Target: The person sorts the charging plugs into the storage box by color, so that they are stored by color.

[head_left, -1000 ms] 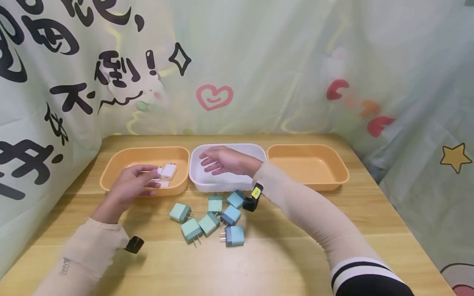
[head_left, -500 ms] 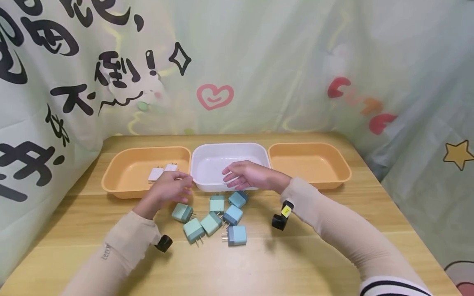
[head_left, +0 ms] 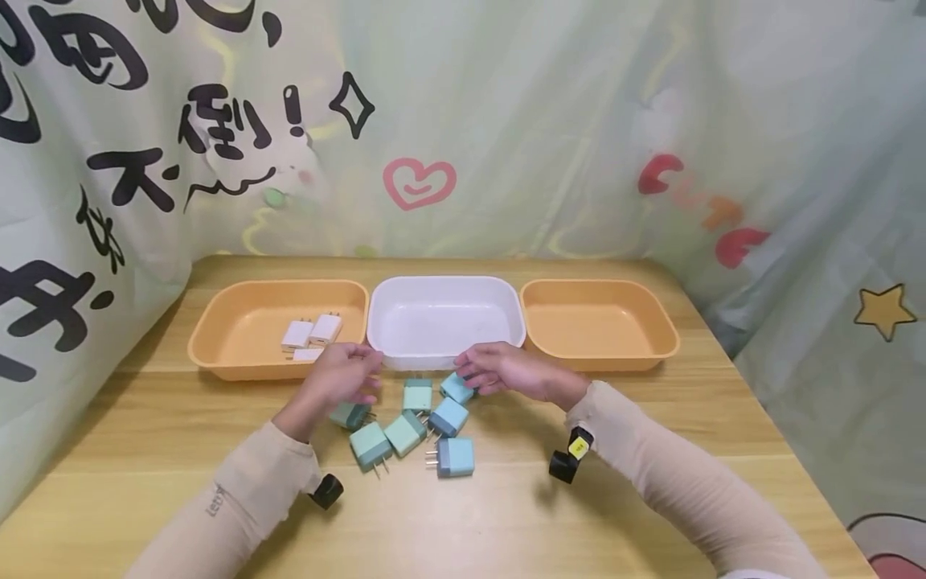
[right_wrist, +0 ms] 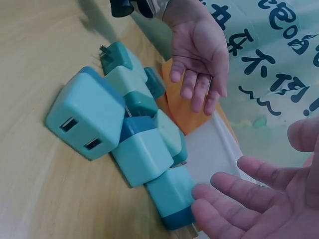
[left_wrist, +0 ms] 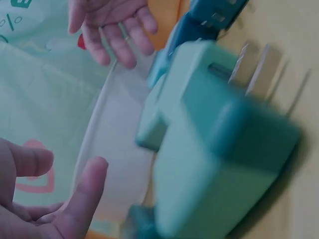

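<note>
Now that the left hand [head_left: 342,375] is off the white chargers [head_left: 297,335] in the left orange tray [head_left: 239,322], and the right hand [head_left: 510,371] has drawn back to the near right corner of the white tray [head_left: 444,322], both are released, fingers loose. Right hand beside a blue charger [head_left: 456,388]; contact, cannot tell. Green chargers [head_left: 405,434] and the other blue ones: unmoved on the table [head_left: 448,531], off the white tray's near edge. Judgement: work shifts to this cluster, all still outside the trays.
</note>
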Motion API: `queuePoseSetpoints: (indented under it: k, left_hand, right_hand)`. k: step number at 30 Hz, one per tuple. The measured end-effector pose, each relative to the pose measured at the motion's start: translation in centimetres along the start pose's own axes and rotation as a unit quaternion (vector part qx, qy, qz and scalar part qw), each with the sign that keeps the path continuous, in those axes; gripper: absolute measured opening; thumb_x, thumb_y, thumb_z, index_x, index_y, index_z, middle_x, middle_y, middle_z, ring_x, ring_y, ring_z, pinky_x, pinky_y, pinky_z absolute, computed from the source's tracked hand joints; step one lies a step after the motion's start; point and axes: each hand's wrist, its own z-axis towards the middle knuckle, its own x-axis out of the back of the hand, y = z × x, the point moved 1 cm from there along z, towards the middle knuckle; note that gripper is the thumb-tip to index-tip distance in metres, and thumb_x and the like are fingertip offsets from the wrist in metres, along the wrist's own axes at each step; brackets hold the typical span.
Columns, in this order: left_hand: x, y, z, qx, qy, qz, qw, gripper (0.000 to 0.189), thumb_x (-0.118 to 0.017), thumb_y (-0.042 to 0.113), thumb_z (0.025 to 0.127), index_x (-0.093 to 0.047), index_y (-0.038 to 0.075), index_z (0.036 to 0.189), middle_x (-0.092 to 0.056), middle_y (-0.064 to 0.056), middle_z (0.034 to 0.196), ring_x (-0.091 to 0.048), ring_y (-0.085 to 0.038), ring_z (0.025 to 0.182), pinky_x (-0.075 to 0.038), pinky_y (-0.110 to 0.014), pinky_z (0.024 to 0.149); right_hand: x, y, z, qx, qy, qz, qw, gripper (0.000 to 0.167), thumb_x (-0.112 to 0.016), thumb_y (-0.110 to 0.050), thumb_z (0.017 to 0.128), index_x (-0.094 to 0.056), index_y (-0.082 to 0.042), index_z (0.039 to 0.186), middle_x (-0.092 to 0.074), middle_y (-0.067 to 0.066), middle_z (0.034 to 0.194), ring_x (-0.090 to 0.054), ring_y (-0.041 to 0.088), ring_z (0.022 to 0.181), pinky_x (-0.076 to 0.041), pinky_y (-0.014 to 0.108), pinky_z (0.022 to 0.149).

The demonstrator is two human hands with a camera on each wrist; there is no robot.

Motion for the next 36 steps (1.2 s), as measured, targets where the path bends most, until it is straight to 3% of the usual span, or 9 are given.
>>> queuePoseSetpoints:
  k: [4,7,11,15,22,30,36]
  left_hand:
    - [-0.9,-0.4,0.0,0.005,-0.006,-0.064,0.9979,0.039,-0.053,0.018,0.101,-0.046,-0.009,0.128,-0.054,-0.026,0.121,-0.065,-0.025,0.088,-0.060,-0.034,0.072]
    - [-1.3,-0.7,0.2,0.014,-0.017,-0.129,0.9915,0.040,-0.049,0.019,0.103,-0.042,-0.009,0.130,-0.051,-0.027,0.125,-0.064,-0.025,0.094,-0.057,-0.036,0.081]
    - [-1.7,-0.8,0.3,0.027,-0.030,-0.200,0.9790,0.043,-0.043,0.021,0.105,-0.035,-0.009,0.135,-0.047,-0.027,0.130,-0.059,-0.032,0.109,-0.053,-0.038,0.091]
    - [-1.9,-0.6,0.4,0.043,-0.038,-0.256,0.9651,0.044,-0.037,0.023,0.106,-0.030,-0.006,0.138,-0.044,-0.025,0.135,-0.050,-0.036,0.122,-0.048,-0.040,0.098]
    - [-2.0,-0.5,0.4,0.077,-0.043,-0.332,0.9391,0.027,-0.036,0.023,0.107,-0.037,0.003,0.125,-0.043,-0.019,0.133,-0.056,-0.027,0.115,-0.042,-0.040,0.105]
    - [-2.1,-1.0,0.6,0.087,-0.038,-0.347,0.9330,0.030,-0.032,0.022,0.107,-0.035,0.001,0.128,-0.043,-0.021,0.133,-0.048,-0.032,0.125,-0.043,-0.040,0.104]
    - [-2.3,-1.0,0.7,0.081,-0.051,-0.335,0.9373,0.027,-0.033,0.019,0.107,-0.037,0.001,0.125,-0.052,-0.017,0.119,-0.059,-0.025,0.107,-0.046,-0.038,0.101]
  right_hand:
    - [0.0,0.4,-0.1,0.007,0.001,-0.029,0.9996,0.049,-0.028,-0.027,0.107,-0.041,0.010,0.136,-0.047,0.026,0.138,-0.046,0.040,0.126,-0.039,0.054,0.104]
    - [-0.1,0.3,-0.1,0.009,0.009,-0.048,0.9988,0.048,-0.029,-0.026,0.107,-0.043,0.009,0.136,-0.047,0.024,0.139,-0.045,0.039,0.128,-0.038,0.056,0.104]
    - [-0.2,0.3,0.1,0.010,0.019,-0.090,0.9957,0.046,-0.031,-0.026,0.107,-0.045,0.006,0.137,-0.048,0.022,0.139,-0.042,0.037,0.130,-0.038,0.055,0.105]
    - [-0.4,0.6,0.6,0.007,0.034,-0.163,0.9860,0.044,-0.035,-0.028,0.107,-0.049,0.001,0.137,-0.050,0.015,0.139,-0.041,0.031,0.132,-0.035,0.048,0.109]
    - [-0.6,0.8,0.6,0.006,0.053,-0.223,0.9733,0.042,-0.038,-0.028,0.106,-0.053,-0.003,0.137,-0.054,0.010,0.136,-0.041,0.028,0.131,-0.030,0.046,0.112]
    - [-0.7,1.1,1.0,0.027,0.021,-0.300,0.9534,0.040,-0.036,-0.029,0.106,-0.055,-0.006,0.134,-0.053,0.011,0.135,-0.044,0.029,0.129,-0.034,0.046,0.109]
    - [-0.6,1.1,1.0,0.068,0.015,-0.360,0.9304,0.036,-0.041,-0.023,0.103,-0.058,-0.002,0.127,-0.056,0.014,0.128,-0.049,0.030,0.121,-0.039,0.046,0.104]
